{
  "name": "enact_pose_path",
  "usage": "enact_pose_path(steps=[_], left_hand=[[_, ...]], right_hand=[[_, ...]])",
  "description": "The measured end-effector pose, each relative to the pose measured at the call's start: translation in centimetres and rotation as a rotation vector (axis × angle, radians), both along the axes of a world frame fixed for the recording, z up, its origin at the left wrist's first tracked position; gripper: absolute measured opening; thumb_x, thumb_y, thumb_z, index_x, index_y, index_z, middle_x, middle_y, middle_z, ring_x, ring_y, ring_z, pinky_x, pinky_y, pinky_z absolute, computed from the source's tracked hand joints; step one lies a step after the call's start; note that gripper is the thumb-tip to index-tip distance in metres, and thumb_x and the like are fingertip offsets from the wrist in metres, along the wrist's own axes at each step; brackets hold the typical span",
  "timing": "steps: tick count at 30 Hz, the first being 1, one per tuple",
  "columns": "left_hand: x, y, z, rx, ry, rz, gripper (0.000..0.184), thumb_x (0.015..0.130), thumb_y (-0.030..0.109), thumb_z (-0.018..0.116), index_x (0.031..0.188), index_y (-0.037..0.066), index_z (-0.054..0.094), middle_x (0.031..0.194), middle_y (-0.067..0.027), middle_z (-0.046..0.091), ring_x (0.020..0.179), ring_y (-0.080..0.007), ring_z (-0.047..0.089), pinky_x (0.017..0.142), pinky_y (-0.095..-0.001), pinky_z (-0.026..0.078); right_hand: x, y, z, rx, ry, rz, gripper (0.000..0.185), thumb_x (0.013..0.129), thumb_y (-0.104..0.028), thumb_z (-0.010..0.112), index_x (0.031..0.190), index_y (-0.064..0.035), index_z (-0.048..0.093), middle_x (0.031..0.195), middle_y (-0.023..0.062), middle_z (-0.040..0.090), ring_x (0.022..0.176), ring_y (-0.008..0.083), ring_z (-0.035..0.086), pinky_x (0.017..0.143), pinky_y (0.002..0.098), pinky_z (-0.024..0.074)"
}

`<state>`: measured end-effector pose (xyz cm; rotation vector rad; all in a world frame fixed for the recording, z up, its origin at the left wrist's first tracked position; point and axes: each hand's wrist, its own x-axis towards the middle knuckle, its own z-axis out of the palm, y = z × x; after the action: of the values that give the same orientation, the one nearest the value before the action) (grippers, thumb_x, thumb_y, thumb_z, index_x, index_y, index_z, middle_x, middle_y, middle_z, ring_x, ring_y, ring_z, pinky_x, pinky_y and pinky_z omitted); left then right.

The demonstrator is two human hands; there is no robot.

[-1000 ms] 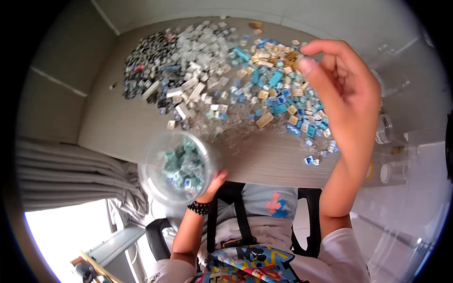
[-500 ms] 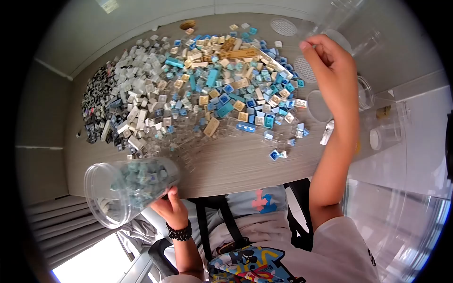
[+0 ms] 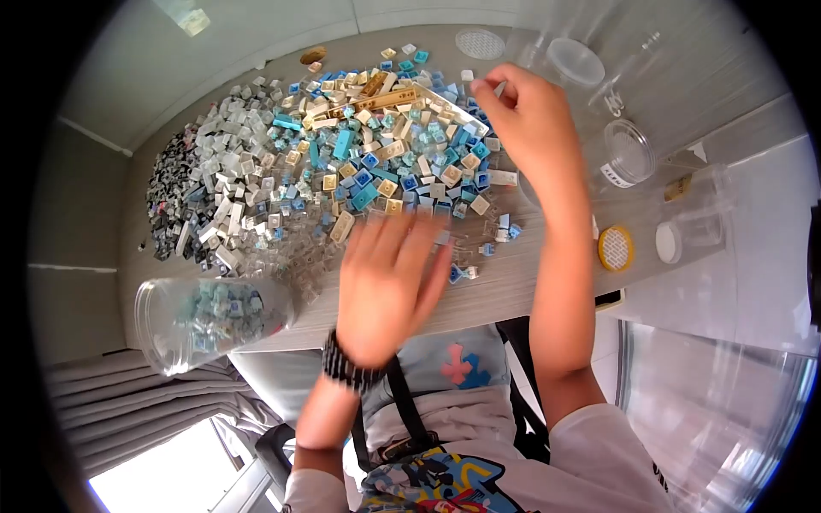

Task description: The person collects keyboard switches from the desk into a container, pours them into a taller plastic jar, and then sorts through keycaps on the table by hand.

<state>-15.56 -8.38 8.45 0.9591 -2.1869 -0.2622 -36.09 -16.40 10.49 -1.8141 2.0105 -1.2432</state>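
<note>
My left hand, a dark beaded bracelet at its wrist, hovers over the near edge of a keycap pile. Its fingers are stretched out and a little blurred. My right hand is over the far right of the pile, thumb and fingers curled together; what they hold, if anything, cannot be made out. A clear plastic jar lies on its side at the table's left front, with pale blue-green keycaps inside. The spread keycaps run from black through white to beige and blue.
A long white bar-shaped piece lies across the pile. To the right are a round clear lid, a clear tub, a yellow-rimmed lid and another clear jar. Walls enclose the table.
My left hand has let go of the jar, which now lies on the table, and moved right over the keycaps. My right hand has shifted left. The view has turned slightly right.
</note>
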Motion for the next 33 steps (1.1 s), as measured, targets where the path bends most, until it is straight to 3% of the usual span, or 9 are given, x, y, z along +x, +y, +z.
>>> enact_pose_path(steps=[1, 5, 14, 19, 22, 25, 27, 32, 33], left_hand=[[-1.4, -1.9, 0.0, -0.002, -0.031, 0.035, 0.018, 0.086, 0.008, 0.069, 0.104, 0.003, 0.068, 0.097, -0.0114, 0.066, 0.089, -0.0329, 0.061, 0.077, -0.0427, 0.046], [-4.8, -8.8, -1.2, -0.080, -0.117, 0.063, 0.019, 0.086, 0.013, 0.071, 0.104, 0.006, 0.070, 0.095, -0.0109, 0.064, 0.095, -0.0314, 0.062, 0.084, -0.0426, 0.051], [-5.5, -9.8, -3.1, 0.009, -0.161, 0.005, 0.018, 0.082, 0.018, 0.075, 0.097, 0.007, 0.071, 0.102, -0.0084, 0.063, 0.101, -0.0299, 0.062, 0.090, -0.0417, 0.049], [-5.4, -9.7, -2.6, -0.162, -0.046, 0.021, 0.028, 0.078, 0.016, 0.078, 0.100, 0.005, 0.066, 0.099, -0.0092, 0.064, 0.100, -0.0320, 0.061, 0.086, -0.0426, 0.048], [-4.1, -7.5, 0.0, -0.147, 0.172, -0.015, 0.026, 0.076, 0.013, 0.080, 0.097, 0.008, 0.065, 0.096, -0.0098, 0.065, 0.094, -0.0328, 0.063, 0.081, -0.0448, 0.046], [-0.7, -0.5, 2.6, -0.210, 0.203, 0.007, 0.029, 0.073, 0.015, 0.084, 0.093, 0.007, 0.065, 0.089, -0.0096, 0.064, 0.085, -0.0297, 0.063, 0.074, -0.0419, 0.045], [3.3, 4.9, 4.7, -0.262, 0.175, 0.053, 0.033, 0.075, 0.022, 0.085, 0.094, 0.005, 0.064, 0.087, -0.0086, 0.064, 0.081, -0.0255, 0.062, 0.074, -0.0387, 0.044], [10.8, 6.8, 7.0, -0.375, 0.608, 0.594, 0.021, 0.081, 0.013, 0.079, 0.092, 0.005, 0.063, 0.088, -0.0052, 0.057, 0.076, -0.0188, 0.050, 0.071, -0.0323, 0.040], [12.2, 6.1, 7.4, -0.368, 0.455, 0.674, 0.023, 0.081, 0.012, 0.078, 0.094, 0.004, 0.062, 0.087, -0.0046, 0.055, 0.076, -0.0184, 0.048, 0.071, -0.0317, 0.040]], right_hand=[[-0.1, -0.1, 0.0, -0.094, -0.084, 0.021, 0.021, 0.090, -0.021, 0.067, 0.085, -0.0006, 0.068, 0.060, 0.0108, 0.061, 0.055, 0.0253, 0.059, 0.056, 0.0370, 0.0462], [0.9, 0.5, -0.1, -0.398, -0.427, -0.047, 0.014, 0.091, -0.009, 0.068, 0.082, 0.0011, 0.063, 0.056, -0.0002, 0.051, 0.053, 0.0045, 0.041, 0.049, 0.0249, 0.0322], [1.0, 2.2, -0.2, -0.616, -0.761, 0.017, 0.011, 0.098, -0.007, 0.063, 0.089, -0.0002, 0.065, 0.068, -0.0063, 0.054, 0.059, -0.0005, 0.039, 0.051, 0.0192, 0.0273], [5.9, 7.2, 0.6, -1.011, -0.453, 0.365, 0.009, 0.093, -0.005, 0.062, 0.085, -0.0009, 0.063, 0.070, -0.0008, 0.059, 0.057, 0.0053, 0.046, 0.048, 0.0228, 0.0313], [10.7, 12.6, 0.2, -1.268, 0.097, 1.174, 0.008, 0.080, -0.007, 0.064, 0.078, -0.0013, 0.059, 0.068, -0.0025, 0.051, 0.056, 0.0110, 0.048, 0.047, 0.0289, 0.0355], [14.1, 18.4, -5.0, -1.074, 0.059, 1.668, 0.016, 0.088, -0.019, 0.061, 0.081, -0.0041, 0.059, 0.074, 0.0011, 0.051, 0.065, 0.0150, 0.053, 0.054, 0.0269, 0.0378], [14.8, 20.5, -8.5, -0.884, 0.195, 1.826, 0.013, 0.079, -0.020, 0.062, 0.078, -0.0075, 0.060, 0.074, 0.0014, 0.058, 0.066, 0.0160, 0.056, 0.053, 0.0282, 0.0381], [18.8, 17.5, -10.2, -0.367, 0.719, 1.681, 0.013, 0.076, -0.018, 0.066, 0.081, -0.0062, 0.070, 0.078, 0.0058, 0.067, 0.076, 0.0220, 0.064, 0.060, 0.0320, 0.0472], [19.3, 17.3, -10.6, -0.380, 0.718, 1.687, 0.013, 0.076, -0.018, 0.066, 0.081, -0.0062, 0.070, 0.078, 0.0058, 0.067, 0.076, 0.0220, 0.064, 0.060, 0.0320, 0.0472]])
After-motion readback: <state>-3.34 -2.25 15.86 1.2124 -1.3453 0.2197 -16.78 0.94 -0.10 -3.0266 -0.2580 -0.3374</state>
